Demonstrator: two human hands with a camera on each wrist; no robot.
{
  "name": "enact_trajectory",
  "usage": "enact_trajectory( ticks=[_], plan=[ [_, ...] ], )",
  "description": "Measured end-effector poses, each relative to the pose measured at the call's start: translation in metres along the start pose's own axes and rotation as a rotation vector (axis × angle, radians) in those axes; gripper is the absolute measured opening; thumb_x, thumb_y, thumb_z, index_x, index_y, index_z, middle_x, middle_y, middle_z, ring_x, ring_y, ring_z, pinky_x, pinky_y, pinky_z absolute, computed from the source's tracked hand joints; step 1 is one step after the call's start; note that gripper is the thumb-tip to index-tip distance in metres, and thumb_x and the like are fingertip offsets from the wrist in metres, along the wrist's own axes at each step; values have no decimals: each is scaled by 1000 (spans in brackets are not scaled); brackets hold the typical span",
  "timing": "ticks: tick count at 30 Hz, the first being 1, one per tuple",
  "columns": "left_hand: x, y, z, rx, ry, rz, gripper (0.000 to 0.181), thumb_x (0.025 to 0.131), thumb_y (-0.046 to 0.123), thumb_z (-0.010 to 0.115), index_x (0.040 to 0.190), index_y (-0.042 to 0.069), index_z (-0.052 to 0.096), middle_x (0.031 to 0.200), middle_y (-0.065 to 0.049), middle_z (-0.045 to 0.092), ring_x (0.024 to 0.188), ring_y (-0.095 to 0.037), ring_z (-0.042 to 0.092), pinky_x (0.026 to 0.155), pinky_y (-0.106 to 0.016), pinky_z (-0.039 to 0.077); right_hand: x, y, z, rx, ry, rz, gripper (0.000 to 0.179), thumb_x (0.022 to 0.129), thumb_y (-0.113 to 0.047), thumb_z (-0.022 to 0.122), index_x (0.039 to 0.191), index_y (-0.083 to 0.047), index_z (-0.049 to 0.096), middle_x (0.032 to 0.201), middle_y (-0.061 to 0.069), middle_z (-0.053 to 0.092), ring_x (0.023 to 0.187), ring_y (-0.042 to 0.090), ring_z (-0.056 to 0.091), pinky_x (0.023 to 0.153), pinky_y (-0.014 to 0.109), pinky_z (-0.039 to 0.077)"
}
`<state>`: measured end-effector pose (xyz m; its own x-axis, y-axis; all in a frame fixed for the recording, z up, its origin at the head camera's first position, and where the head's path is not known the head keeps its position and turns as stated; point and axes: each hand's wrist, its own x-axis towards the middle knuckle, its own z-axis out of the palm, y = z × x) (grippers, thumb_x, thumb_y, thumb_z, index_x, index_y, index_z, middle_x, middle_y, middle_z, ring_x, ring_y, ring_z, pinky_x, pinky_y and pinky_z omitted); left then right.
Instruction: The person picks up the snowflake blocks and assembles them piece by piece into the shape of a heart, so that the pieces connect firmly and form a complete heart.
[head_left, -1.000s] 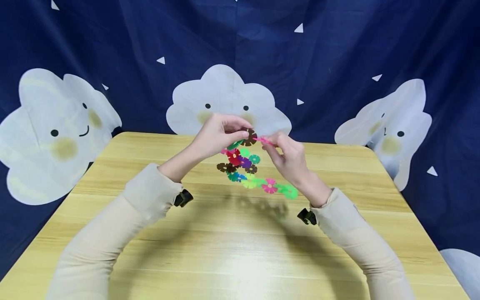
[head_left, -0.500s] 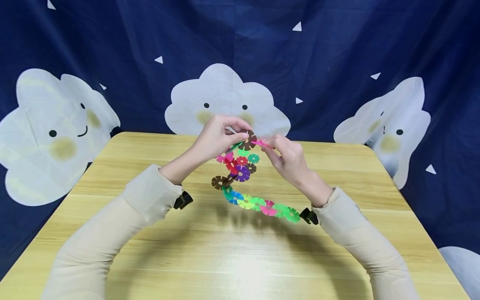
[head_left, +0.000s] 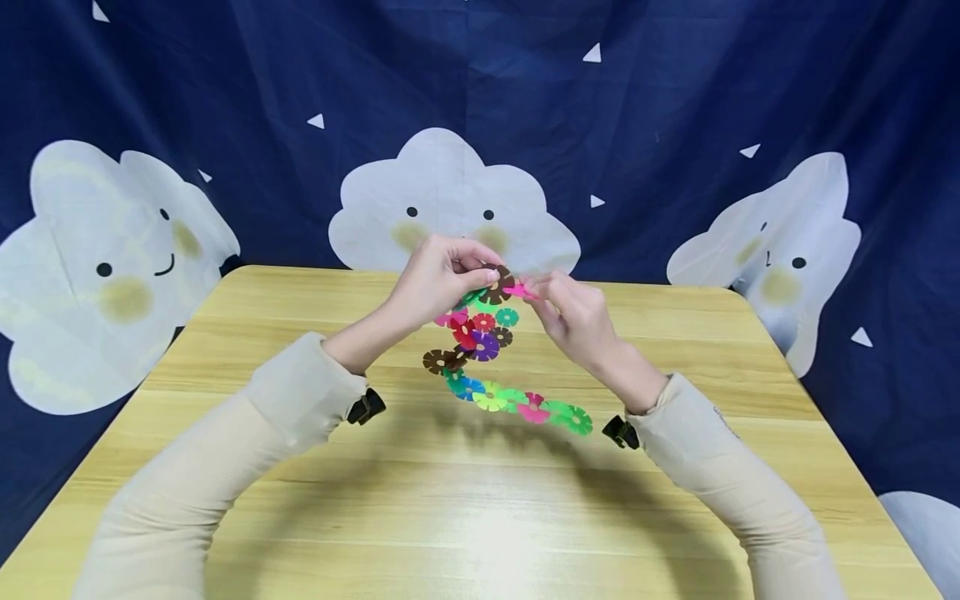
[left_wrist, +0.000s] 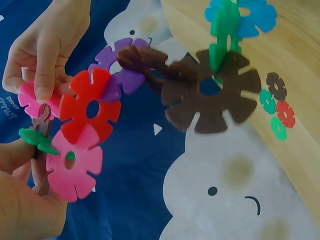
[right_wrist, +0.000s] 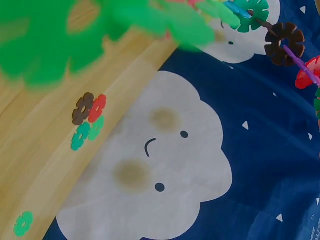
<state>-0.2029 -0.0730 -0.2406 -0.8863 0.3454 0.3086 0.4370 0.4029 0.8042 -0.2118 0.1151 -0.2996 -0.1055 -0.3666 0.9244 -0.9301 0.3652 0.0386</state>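
My left hand [head_left: 441,275] pinches a brown flower-shaped disc [head_left: 501,293] at the top of a chain of slotted plastic discs. My right hand [head_left: 576,315] pinches a pink disc [left_wrist: 31,102], its edge meeting the brown disc's edge. From the left hand the chain hangs down through a green, a pink [left_wrist: 75,167], a red [left_wrist: 82,122] and a purple disc [head_left: 486,345], then brown ones [left_wrist: 220,107]. Its lower part runs right through blue, yellow and pink to a green end disc [head_left: 578,420], above the table. Fingers cover part of the brown disc at the top.
Loose discs lie near the far edge of the wooden table [head_left: 375,500]: a brown [right_wrist: 83,108], a red [right_wrist: 97,108] and green ones [right_wrist: 80,136]. A single green disc [right_wrist: 23,223] lies apart. A dark blue curtain [head_left: 637,100] with clouds surrounds the table.
The chain's hanging end swung down towards me, then back up slightly. Both hands have sunk a little, and the pink disc has turned and come closer against the brown disc.
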Motion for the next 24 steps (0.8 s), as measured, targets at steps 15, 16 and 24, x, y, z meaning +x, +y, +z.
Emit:
enact_trajectory(
  ticks=[15, 16, 24],
  plan=[
    [0, 9, 1, -43, 17, -46, 14, 81, 3, 67, 94, 1, 70, 80, -11, 66, 66, -15, 60, 61, -22, 50, 6, 2, 3, 6, 30, -17, 33, 96, -21, 45, 74, 2, 51, 73, 17, 63, 66, 28, 64, 52, 33, 49],
    [1, 8, 0, -37, 7, -57, 14, 81, 4, 67, 94, 1, 70, 79, -11, 66, 66, -16, 59, 59, -21, 49, 6, 2, 3, 10, 21, -16, 32, 95, -21, 46, 74, 2, 52, 73, 17, 63, 67, 28, 64, 53, 33, 50],
    [5, 6, -11, 0, -82, -68, 13, 86, 8, 63, 96, 2, 67, 73, -8, 59, 66, -21, 54, 50, -24, 44, 10, 2, -2, 60, -97, 60, 17, 89, -12, 55, 84, 4, 56, 80, 17, 66, 73, 27, 66, 64, 33, 53]
  ],
)
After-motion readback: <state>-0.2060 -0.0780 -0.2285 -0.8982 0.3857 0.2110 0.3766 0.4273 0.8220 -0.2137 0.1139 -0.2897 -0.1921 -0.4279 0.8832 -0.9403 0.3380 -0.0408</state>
